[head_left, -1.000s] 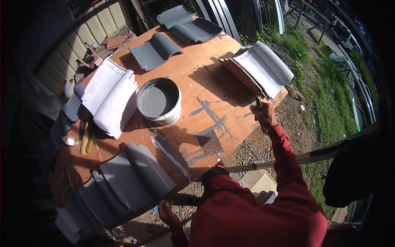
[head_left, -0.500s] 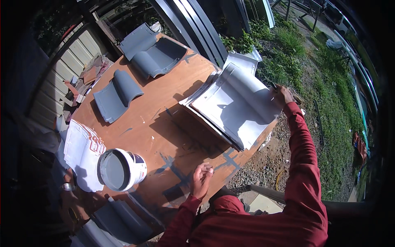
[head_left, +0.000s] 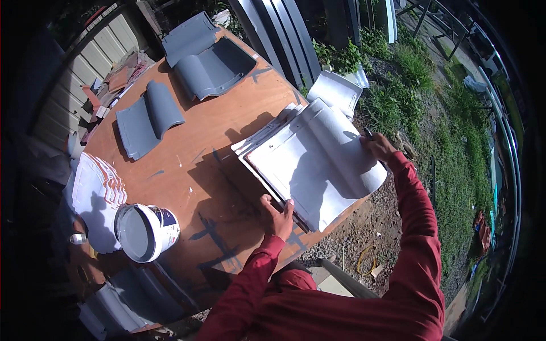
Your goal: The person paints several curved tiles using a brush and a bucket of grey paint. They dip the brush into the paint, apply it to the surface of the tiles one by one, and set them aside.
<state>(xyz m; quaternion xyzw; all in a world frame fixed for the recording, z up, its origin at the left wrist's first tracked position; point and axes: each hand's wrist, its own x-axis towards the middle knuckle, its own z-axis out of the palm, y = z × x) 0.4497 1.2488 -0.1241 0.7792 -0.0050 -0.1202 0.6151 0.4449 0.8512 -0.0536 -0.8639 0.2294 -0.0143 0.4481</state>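
A white-coated roof tile (head_left: 307, 165), with a flat pan and a rounded roll, lies on top of a stack of similar tiles at the table's right side. My left hand (head_left: 277, 217) grips the near left corner of this tile, its thumb on the upper face. At the far right edge of the roll, my right hand (head_left: 380, 149) is closed around a slim dark tool (head_left: 368, 133); its kind is too small to tell. The fingers of that hand also rest against the roll. My shadow falls across the pan.
Grey-painted tiles (head_left: 149, 118) lie on the orange-brown table (head_left: 187, 153). A bucket (head_left: 136, 233) of grey paint stands near white tiles (head_left: 96, 199) at the left, beside another person's arm (head_left: 85, 261). More grey tiles (head_left: 142, 292) lie at the near edge. Grass (head_left: 449, 170) and gravel border the table.
My left hand has gone from open above the table to gripping the tile's near corner. My right hand stays on the roll's edge. The whole view has shifted slightly.
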